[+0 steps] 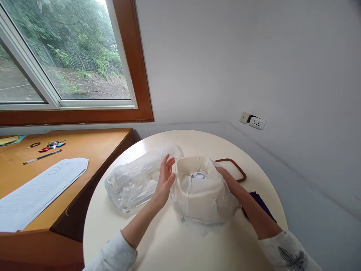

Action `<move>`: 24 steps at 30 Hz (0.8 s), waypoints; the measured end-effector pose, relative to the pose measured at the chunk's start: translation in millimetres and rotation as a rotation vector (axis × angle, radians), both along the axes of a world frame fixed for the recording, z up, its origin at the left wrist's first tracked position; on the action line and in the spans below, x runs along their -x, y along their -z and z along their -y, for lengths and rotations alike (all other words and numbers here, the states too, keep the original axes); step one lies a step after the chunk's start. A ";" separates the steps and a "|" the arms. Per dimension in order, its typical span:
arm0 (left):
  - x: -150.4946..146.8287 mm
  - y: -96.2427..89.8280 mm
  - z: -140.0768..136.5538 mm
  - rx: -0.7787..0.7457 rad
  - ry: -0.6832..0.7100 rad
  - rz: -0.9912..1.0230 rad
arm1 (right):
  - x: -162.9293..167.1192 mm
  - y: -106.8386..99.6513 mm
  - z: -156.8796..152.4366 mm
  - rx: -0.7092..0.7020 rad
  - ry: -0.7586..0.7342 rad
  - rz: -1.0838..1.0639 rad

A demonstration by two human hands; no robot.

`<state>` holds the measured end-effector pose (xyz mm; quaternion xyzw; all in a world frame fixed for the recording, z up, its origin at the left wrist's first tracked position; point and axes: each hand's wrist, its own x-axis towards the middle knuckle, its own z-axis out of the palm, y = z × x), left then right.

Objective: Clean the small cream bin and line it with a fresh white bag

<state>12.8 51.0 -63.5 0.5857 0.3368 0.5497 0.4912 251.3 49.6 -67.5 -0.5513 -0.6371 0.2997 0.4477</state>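
Note:
A white bin (197,205) with a rounded-square mouth stands upright on the table, in front of me. A thin white plastic bag (225,203) lines it and hangs loosely over its outside. Beside the left rim, my left hand (166,178) is open, fingers raised and apart, holding nothing. My right hand (227,178) is at the bin's right side against the bag, its fingers mostly hidden by the plastic. Behind that hand lies a brown rounded frame (244,175). A small whitish round item (198,175) shows inside the bin.
The round cream table (113,241) carries a crumpled clear plastic bag (135,180) on the left and a dark purple cloth (262,205) under my right forearm. A wooden desk (104,145) with papers (47,188), a pen (42,157) and keys (53,145) adjoins it. Wall sockets (257,122) are behind.

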 end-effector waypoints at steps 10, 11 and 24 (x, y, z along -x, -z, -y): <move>-3.8 -5.2 15.3 -0.045 0.254 -0.048 | 20.3 -19.3 44.6 0.011 -0.305 -0.544; -5.1 -3.4 16.5 -0.036 0.257 -0.036 | 23.6 -17.6 46.4 0.022 -0.342 -0.528; -16.1 29.4 18.7 -0.009 0.275 -0.104 | 39.7 31.8 33.2 -0.116 -0.292 -0.480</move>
